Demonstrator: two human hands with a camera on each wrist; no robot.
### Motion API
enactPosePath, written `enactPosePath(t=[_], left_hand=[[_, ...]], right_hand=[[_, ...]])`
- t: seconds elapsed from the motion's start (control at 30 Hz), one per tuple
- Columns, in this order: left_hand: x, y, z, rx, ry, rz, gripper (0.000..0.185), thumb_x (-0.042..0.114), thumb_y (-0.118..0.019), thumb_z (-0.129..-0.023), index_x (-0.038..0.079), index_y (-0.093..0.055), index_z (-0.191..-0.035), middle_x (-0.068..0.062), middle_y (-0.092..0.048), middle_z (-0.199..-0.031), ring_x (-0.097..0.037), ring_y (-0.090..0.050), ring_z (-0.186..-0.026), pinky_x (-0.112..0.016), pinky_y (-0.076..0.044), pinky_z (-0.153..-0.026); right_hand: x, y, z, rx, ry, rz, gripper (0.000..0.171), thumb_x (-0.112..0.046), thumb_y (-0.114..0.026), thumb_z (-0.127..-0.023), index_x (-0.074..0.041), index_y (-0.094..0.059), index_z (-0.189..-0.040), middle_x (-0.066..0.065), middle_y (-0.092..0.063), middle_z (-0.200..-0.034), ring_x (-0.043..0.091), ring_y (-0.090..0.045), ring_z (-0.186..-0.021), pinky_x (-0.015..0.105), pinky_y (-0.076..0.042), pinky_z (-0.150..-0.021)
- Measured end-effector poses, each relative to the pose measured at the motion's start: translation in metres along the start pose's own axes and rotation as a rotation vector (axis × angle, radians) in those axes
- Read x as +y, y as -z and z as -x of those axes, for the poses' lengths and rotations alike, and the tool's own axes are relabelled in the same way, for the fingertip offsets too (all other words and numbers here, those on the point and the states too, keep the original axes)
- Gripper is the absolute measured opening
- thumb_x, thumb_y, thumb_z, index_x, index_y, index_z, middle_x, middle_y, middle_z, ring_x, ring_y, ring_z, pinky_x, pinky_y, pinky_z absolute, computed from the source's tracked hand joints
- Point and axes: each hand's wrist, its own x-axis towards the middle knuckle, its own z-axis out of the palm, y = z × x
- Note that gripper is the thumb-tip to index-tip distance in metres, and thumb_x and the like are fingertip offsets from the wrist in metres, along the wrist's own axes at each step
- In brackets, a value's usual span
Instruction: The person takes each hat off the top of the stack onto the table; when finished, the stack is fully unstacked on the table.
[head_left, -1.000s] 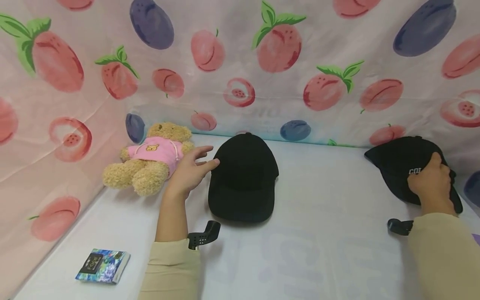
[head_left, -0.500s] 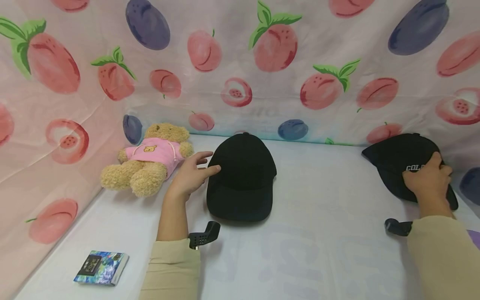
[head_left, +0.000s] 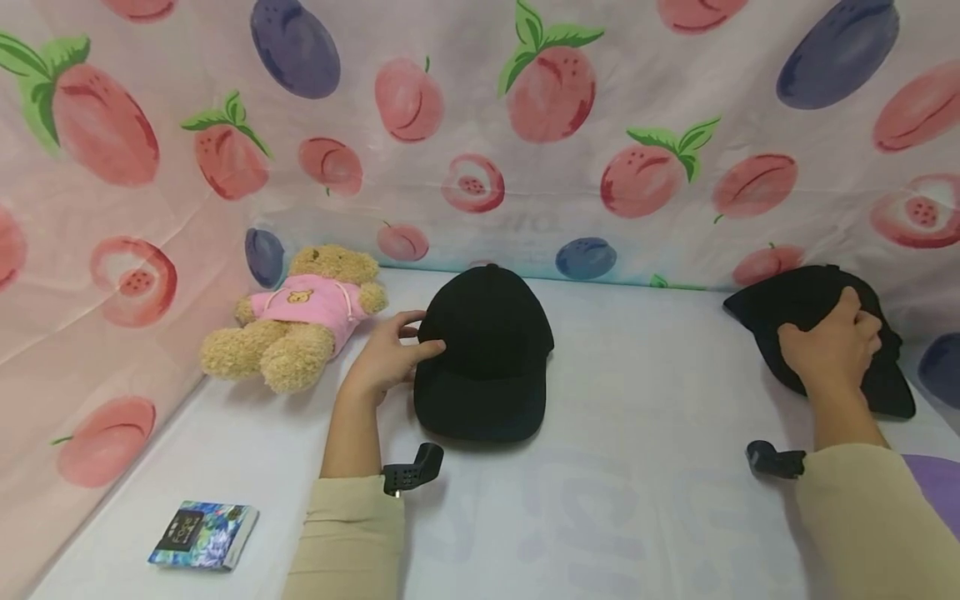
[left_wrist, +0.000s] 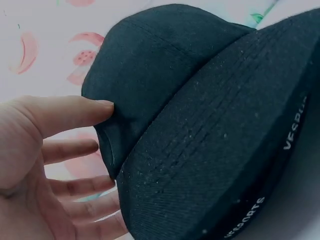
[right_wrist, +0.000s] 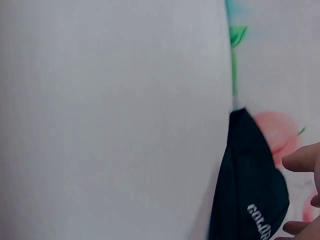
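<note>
L hand: your left hand [head_left: 386, 360] is on the left side of the plain black cap [head_left: 486, 354]. Thumb presses the crown side, other fingers lie under the lower edge, so it pinches the cap there (left wrist view).
Plain cap: sits mid-table [head_left: 637, 467] towards the back edge, brim facing you. Brim edge carries white lettering, too small to read in full.
R hand: your right hand [head_left: 828, 350] lies on top of the lettered black cap [head_left: 813, 312], fingers curled over the crown, gripping fabric.
Lettered cap: back right corner of the table, against the fruit-print backdrop [head_left: 525, 125]. White letters show in the right wrist view, partly cut off.
Teddy bear [head_left: 300, 317]: pink hoodie, sits at back left, just beside the L hand, not touching.
Card pack [head_left: 203, 535]: front left, near the table's edge, well apart from both hands.
Sleeves: beige, both arms.
</note>
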Motion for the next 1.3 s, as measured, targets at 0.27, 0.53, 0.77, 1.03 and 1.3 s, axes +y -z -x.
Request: enactPosePath(t=[0.27, 0.53, 0.77, 1.03, 1.3], left_hand=[[-0.004, 0.0, -0.003, 0.013, 0.022, -0.003, 0.073, 0.025, -0.072, -0.095, 0.012, -0.039, -0.159, -0.023, -0.045, -0.153, -0.035, -0.061, -0.118, -0.036, -0.058, -0.086], [-0.003, 0.0, -0.004, 0.02, 0.027, -0.018, 0.072, 0.025, -0.073, -0.095, 0.012, -0.039, -0.158, -0.023, -0.045, -0.152, -0.034, -0.062, -0.116, -0.034, -0.058, -0.085], [-0.004, 0.0, -0.004, 0.023, 0.032, -0.021, 0.074, 0.028, -0.073, -0.095, 0.013, -0.039, -0.158, -0.023, -0.046, -0.152, -0.033, -0.063, -0.116, -0.038, -0.059, -0.089], [-0.007, 0.001, -0.004, 0.024, 0.035, -0.022, 0.074, 0.029, -0.074, -0.095, 0.014, -0.04, -0.158, -0.023, -0.046, -0.152, -0.034, -0.063, -0.118, -0.041, -0.059, -0.093], [-0.005, 0.0, -0.005, 0.023, 0.025, -0.016, 0.073, 0.027, -0.074, -0.094, 0.013, -0.04, -0.158, -0.022, -0.048, -0.15, -0.034, -0.063, -0.117, -0.04, -0.059, -0.09]], right_hand=[[-0.022, -0.007, 0.017, 0.019, 0.086, -0.067, 0.09, -0.028, -0.052, -0.1, -0.005, 0.006, -0.165, 0.037, -0.001, -0.163, 0.057, -0.008, -0.15, 0.07, -0.017, -0.121], [-0.042, -0.016, 0.032, 0.005, 0.133, -0.123, 0.09, -0.026, -0.056, -0.1, -0.007, 0.003, -0.166, 0.035, -0.001, -0.165, 0.058, -0.007, -0.152, 0.07, -0.017, -0.122], [-0.058, -0.025, 0.048, -0.046, 0.119, -0.145, 0.085, -0.028, -0.055, -0.101, -0.006, -0.005, -0.166, 0.035, -0.003, -0.166, 0.057, -0.01, -0.153, 0.071, -0.019, -0.121], [-0.074, -0.038, 0.066, -0.113, 0.091, -0.179, 0.083, -0.031, -0.056, -0.102, -0.007, -0.008, -0.166, 0.035, -0.009, -0.166, 0.051, -0.018, -0.154, 0.066, -0.022, -0.123], [-0.083, -0.05, 0.08, -0.142, 0.085, -0.256, 0.084, -0.031, -0.056, -0.103, -0.006, -0.008, -0.166, 0.031, -0.016, -0.167, 0.049, -0.024, -0.153, 0.064, -0.027, -0.122]])
